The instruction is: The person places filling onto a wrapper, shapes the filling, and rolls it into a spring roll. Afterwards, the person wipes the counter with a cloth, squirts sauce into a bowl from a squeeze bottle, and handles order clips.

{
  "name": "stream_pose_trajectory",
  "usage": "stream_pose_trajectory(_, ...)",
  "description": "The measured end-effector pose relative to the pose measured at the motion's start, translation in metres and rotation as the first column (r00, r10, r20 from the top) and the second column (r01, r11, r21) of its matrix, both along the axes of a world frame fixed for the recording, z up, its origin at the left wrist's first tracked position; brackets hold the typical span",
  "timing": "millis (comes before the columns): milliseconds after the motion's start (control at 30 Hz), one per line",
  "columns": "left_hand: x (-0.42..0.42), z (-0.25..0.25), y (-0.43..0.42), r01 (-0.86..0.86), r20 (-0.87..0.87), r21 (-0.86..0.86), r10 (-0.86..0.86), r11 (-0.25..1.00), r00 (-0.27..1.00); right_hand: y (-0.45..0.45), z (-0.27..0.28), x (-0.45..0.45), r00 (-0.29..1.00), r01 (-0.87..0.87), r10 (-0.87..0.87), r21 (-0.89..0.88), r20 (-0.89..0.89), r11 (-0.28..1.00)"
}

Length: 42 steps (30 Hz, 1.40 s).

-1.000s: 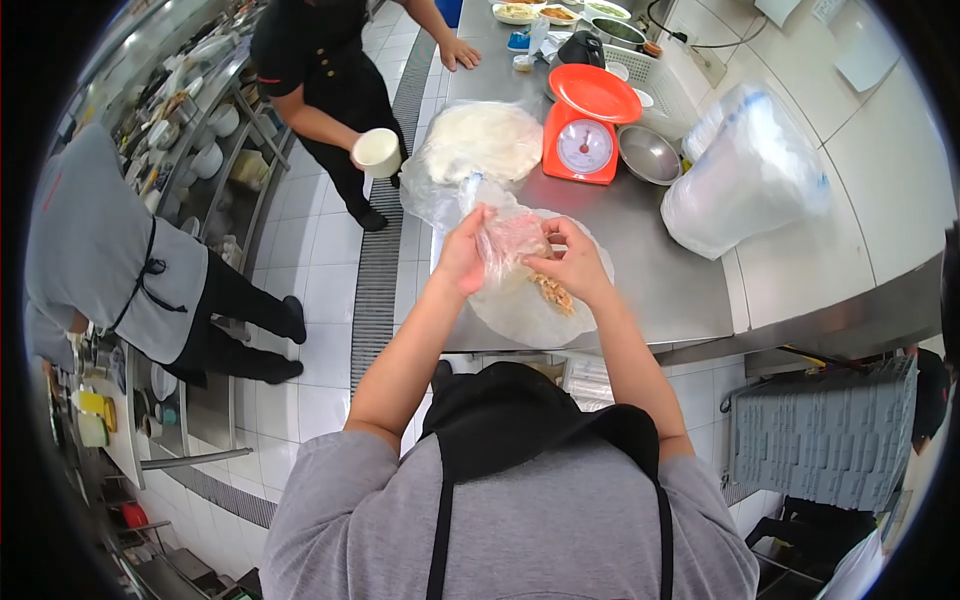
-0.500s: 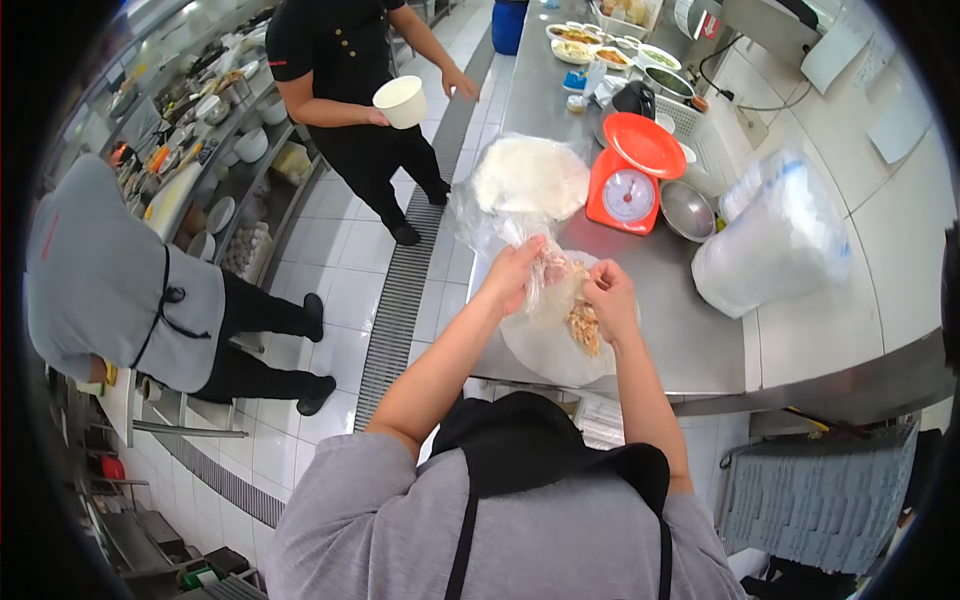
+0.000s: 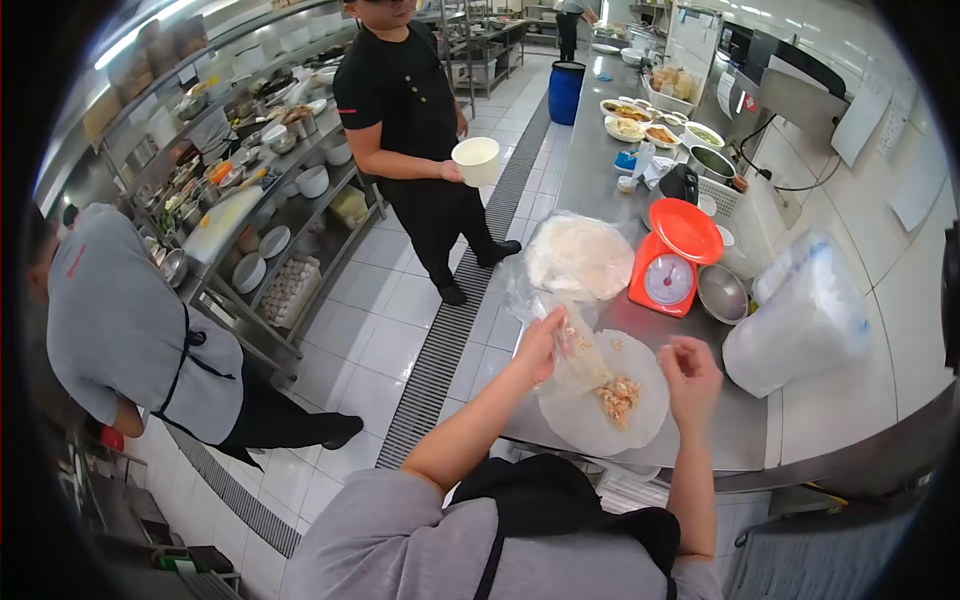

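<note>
My left hand [image 3: 540, 345] is closed on a clear plastic bag [image 3: 588, 362] that has some light-brown shredded food inside. The bag's lower end hangs over a round, thin whitish sheet [image 3: 570, 420] on the steel counter. A small heap of shredded food [image 3: 619, 400] lies on this sheet, beside the bag. Raised at the sheet's right edge is my right hand [image 3: 690, 375], its fingers loosely bent and apart, with nothing visible in them. Just beyond my left hand sits a pile of white round sheets [image 3: 578, 257] in clear plastic.
A red kitchen scale [image 3: 668, 278] stands behind the sheet, beside a metal bowl [image 3: 722, 293]. Plastic-wrapped white containers [image 3: 800, 320] lean by the wall. A person holding a white tub [image 3: 476, 162] stands left of the counter [image 3: 590, 180]; another in grey [image 3: 150, 310] is farther left.
My right hand has moved right, away from the bag and the food heap. My left hand keeps hold of the bag. The view has tilted up and turned left.
</note>
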<state>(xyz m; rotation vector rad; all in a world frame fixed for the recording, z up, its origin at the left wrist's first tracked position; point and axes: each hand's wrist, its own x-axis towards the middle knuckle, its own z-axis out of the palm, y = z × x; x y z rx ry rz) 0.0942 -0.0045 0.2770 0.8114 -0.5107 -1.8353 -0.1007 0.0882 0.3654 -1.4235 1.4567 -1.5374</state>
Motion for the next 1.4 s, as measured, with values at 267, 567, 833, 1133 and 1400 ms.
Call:
stream_pose_trajectory(267, 0.005, 0.035, 0.017, 0.161, -0.388, -0.134, -0.201, 0.978, 0.900, 0.006, -0.069, -0.003, 0.588, -0.029, -0.149, -0.205, -0.795, 0.978)
stream_pose_trajectory(567, -0.012, -0.005, -0.010, 0.163, 0.183, -0.164, -0.133, 0.973, 0.974, -0.009, -0.084, -0.015, 0.674, -0.033, -0.073, -0.128, -0.735, 0.991)
stream_pose_trajectory(833, -0.015, 0.046, -0.001, 0.352, -0.395, -0.297, -0.450, 0.888, 0.801, -0.025, -0.056, -0.025, 0.968, -0.073, 0.091, 0.088, -0.234, 0.993)
stream_pose_trajectory(1133, -0.013, 0.053, 0.007, 0.429, -0.431, -0.360, -0.555, 0.829, 0.711, -0.054, -0.048, 0.009, 0.979, 0.001, -0.026, -0.123, -0.200, 0.992)
stream_pose_trajectory(1400, -0.006, 0.050, 0.018, 0.421, -0.213, -0.260, -0.477, 0.869, 0.852, -0.056, 0.013, 0.037, 0.943, -0.078, -0.066, -0.412, -0.325, 0.908)
